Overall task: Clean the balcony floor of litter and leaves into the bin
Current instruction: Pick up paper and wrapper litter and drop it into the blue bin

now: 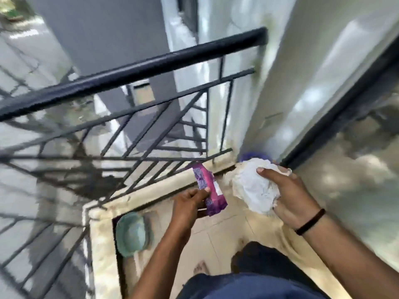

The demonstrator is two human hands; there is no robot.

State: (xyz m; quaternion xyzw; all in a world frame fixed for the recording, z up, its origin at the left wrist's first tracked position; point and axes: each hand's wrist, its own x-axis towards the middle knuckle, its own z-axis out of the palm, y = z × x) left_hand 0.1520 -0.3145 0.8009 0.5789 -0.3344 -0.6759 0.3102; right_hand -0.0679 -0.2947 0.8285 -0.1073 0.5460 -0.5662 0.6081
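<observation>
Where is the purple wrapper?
In the head view, the purple wrapper is pinched in the left hand, near the railing, left of the white paper.

Head camera looks steeply down, close over the balcony corner [226, 167] and railing [133, 70]

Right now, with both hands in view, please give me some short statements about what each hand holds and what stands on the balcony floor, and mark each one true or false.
1. The left hand holds a purple wrapper. True.
2. The right hand is empty. False: its grip is around a crumpled white paper.
3. A teal bin stands on the floor near the railing corner. True.
4. The wrapper already lies inside the bin. False: it is still in the left hand, above the floor.
5. The right wrist wears a dark band. True.
</observation>
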